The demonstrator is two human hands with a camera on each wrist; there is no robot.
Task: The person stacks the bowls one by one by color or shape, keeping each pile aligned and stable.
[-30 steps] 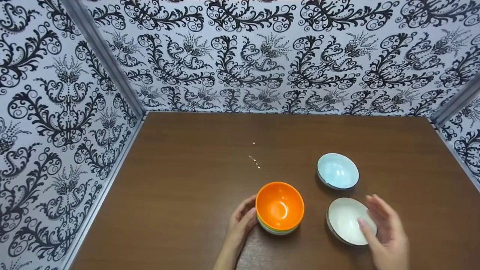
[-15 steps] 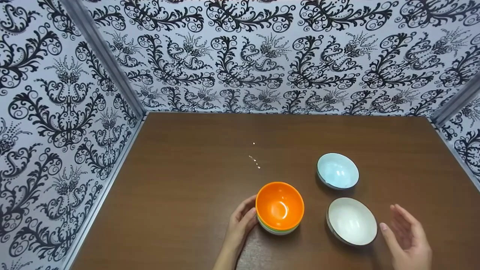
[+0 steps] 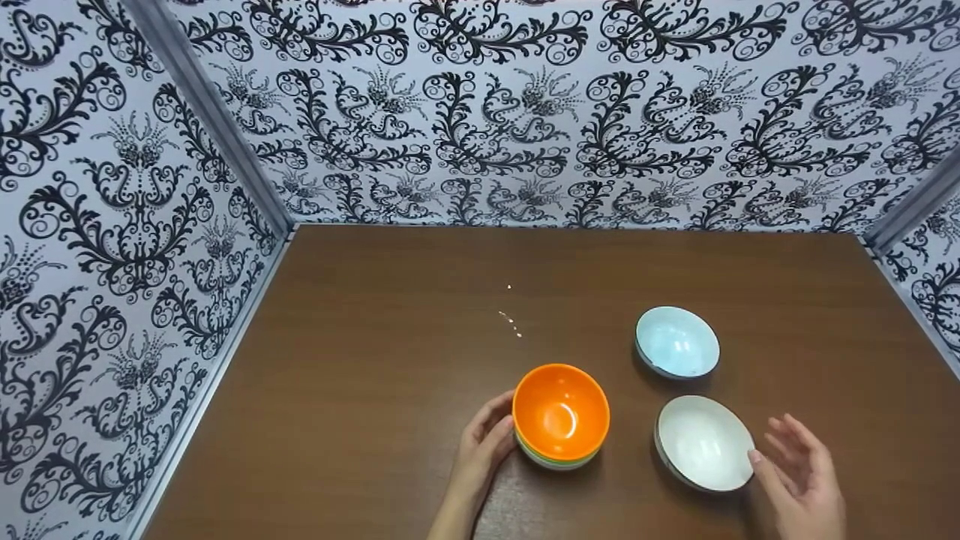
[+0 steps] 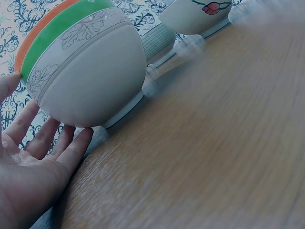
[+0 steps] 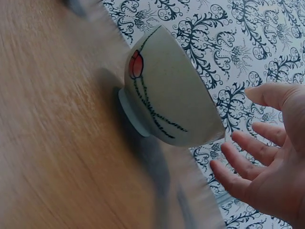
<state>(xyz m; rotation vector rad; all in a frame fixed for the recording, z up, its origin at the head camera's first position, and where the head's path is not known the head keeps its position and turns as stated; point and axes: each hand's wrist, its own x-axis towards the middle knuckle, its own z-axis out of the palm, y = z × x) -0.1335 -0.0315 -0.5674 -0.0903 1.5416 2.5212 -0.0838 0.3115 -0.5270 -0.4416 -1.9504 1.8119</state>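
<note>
A stack of bowls stands front centre: an orange bowl (image 3: 561,412) on top, a green bowl (image 4: 62,36) under it, and a white bowl with a leaf-pattern band (image 4: 95,76) at the bottom. My left hand (image 3: 484,442) rests its extended fingertips against the stack's left side, one near the green rim in the left wrist view. Right of the stack sits a white bowl with a dark rim (image 3: 703,444), painted outside with a red tulip (image 5: 136,64). Beside its right edge is my right hand (image 3: 806,476), fingers spread and holding nothing, thumb tip right at the rim.
A light blue bowl (image 3: 677,342) stands behind the white tulip bowl. Several small pale specks (image 3: 511,322) lie on the brown wooden table (image 3: 360,360). Panels with black scrollwork (image 3: 540,112) enclose the table at the back and sides.
My right hand has drawn back to the right from over the white tulip bowl, then come slightly left again to its rim. My left hand and the bowls have stayed in place.
</note>
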